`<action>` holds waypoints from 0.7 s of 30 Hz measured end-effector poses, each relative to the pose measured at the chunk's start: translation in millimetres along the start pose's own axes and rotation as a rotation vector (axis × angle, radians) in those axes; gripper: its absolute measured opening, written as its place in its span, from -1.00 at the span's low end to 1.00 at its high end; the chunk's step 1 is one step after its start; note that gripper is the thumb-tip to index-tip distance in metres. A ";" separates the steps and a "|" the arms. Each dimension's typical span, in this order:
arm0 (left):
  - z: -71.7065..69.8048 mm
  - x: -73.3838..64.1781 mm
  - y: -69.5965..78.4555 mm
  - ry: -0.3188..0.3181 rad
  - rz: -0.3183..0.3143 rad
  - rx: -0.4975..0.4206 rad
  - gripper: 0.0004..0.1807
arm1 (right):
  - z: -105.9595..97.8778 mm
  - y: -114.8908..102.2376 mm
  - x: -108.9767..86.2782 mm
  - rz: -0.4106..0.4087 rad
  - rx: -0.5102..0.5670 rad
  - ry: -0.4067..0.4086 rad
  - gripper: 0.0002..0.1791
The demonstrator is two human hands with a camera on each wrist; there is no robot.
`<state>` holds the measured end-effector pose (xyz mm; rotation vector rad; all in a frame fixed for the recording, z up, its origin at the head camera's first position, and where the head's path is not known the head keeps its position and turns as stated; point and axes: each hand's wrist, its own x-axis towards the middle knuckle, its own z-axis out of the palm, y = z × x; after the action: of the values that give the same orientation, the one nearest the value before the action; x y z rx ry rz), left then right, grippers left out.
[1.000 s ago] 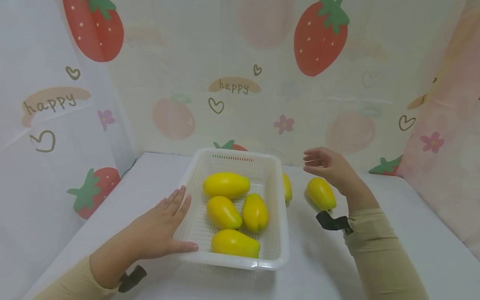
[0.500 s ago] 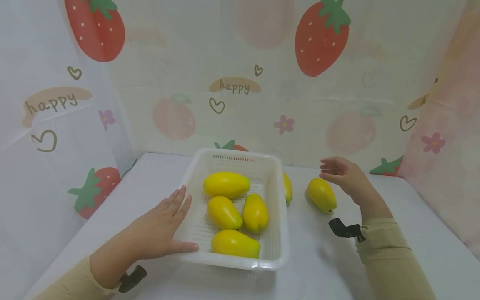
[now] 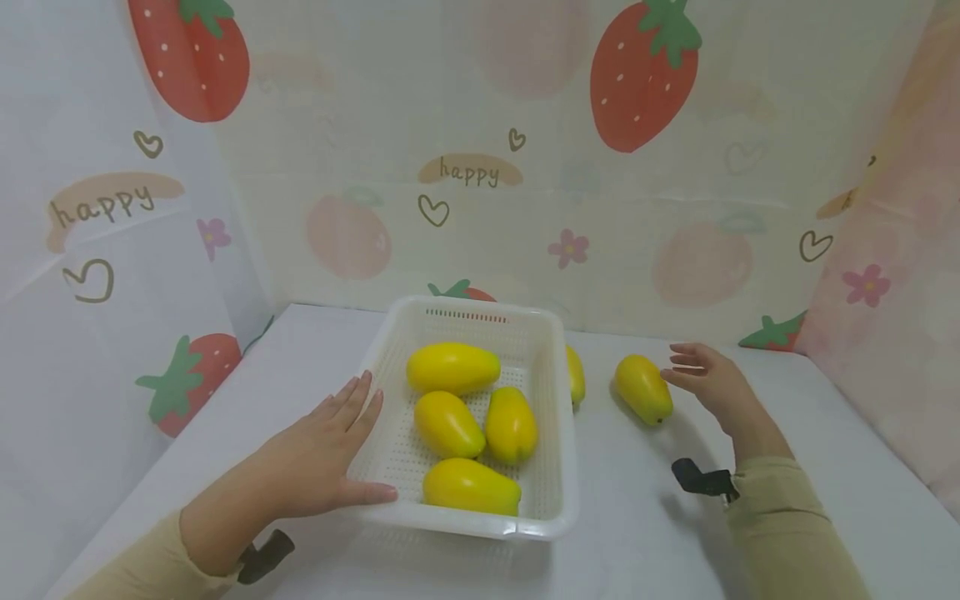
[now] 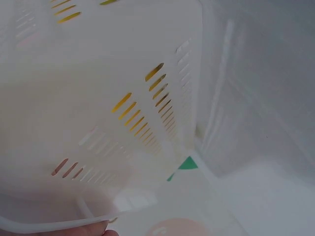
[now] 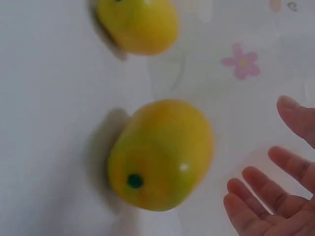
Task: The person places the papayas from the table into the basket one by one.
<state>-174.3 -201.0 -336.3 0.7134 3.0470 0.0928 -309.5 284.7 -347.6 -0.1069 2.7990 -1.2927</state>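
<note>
My left hand point(image 3: 318, 458) rests along the left side of a white plastic basket point(image 3: 564, 433), fingers straight and thumb over the front rim. In the left wrist view its fingertips point(image 4: 96, 228) show at the rim of the slotted basket wall point(image 4: 59, 118). Inside lie several yellow papayas with greenish ends, among them a long papaya point(image 3: 452, 369) at the back. My right hand point(image 3: 712, 387) hovers just right of a papaya point(image 3: 642, 390) on the table, fingers loosely extended and holding nothing. The right wrist view shows this papaya point(image 5: 162, 155), its dark stem spot facing the camera, and the fingers apart from it.
Another papaya point(image 3: 575, 375) lies against the basket's right side, partly hidden by it. The table point(image 3: 630, 525) has a white cover. A printed cloth backdrop point(image 3: 472, 233) stands close behind the table, with similar cloth on both sides.
My right hand has moved right and down, from above and behind the loose papaya to its right side. The left hand, basket and papayas stay in place.
</note>
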 end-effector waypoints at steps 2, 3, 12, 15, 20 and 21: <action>0.2 0.4 0.0 -0.003 -0.004 -0.002 0.24 | 2.9 6.5 1.3 0.026 0.009 -0.011 -0.13; 0.1 0.6 0.1 -0.005 -0.007 -0.001 0.25 | 4.5 9.2 1.8 0.040 0.012 -0.018 -0.11; -0.9 0.4 0.6 -0.016 -0.018 -0.004 0.25 | 19.1 25.7 10.0 0.119 0.012 -0.041 0.08; -1.2 -0.1 0.7 -0.011 -0.016 -0.005 0.23 | 24.9 29.2 13.4 0.160 -0.008 -0.080 0.12; -1.9 -0.8 1.6 -0.007 -0.010 -0.009 0.20 | 34.0 34.6 17.2 0.188 -0.057 -0.125 0.19; -2.1 -1.1 1.9 -0.007 -0.006 -0.010 0.20 | 35.2 34.5 17.0 0.185 -0.057 -0.123 0.19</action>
<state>-172.6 -199.8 -334.1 0.7018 3.0397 0.1055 -324.9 278.9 -397.1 0.0661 2.6695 -1.1264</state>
